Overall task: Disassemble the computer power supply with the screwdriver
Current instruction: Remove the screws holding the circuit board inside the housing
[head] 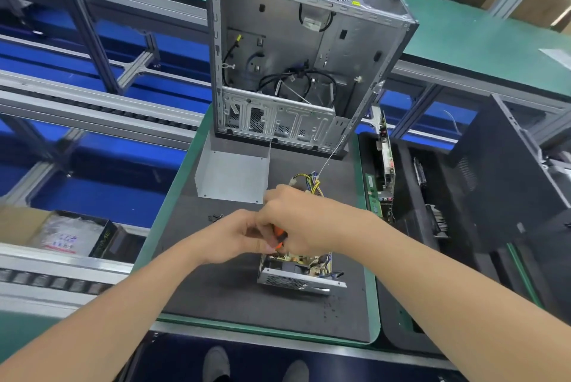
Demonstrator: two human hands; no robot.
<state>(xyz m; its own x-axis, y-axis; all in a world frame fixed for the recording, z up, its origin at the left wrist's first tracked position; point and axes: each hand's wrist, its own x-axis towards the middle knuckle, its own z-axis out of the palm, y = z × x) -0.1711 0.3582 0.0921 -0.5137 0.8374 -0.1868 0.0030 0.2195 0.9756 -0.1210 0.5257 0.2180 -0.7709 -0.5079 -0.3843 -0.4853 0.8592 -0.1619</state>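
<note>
Fingers of the left hand (234, 236) and right hand (296, 221) curl round the orange-handled screwdriver (279, 235) just above the grey metal power supply (293, 281), whose flat sheet-metal cover (231, 176) lies beyond them, already off, while the tan circuit board (296, 258) beneath them seemingly remains to be unscrewed.

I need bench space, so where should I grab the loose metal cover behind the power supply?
Probably pinch the metal cover by its raised left wall, from above: its base lies flat on the mat, and that side is away from the wire bundle.
</note>
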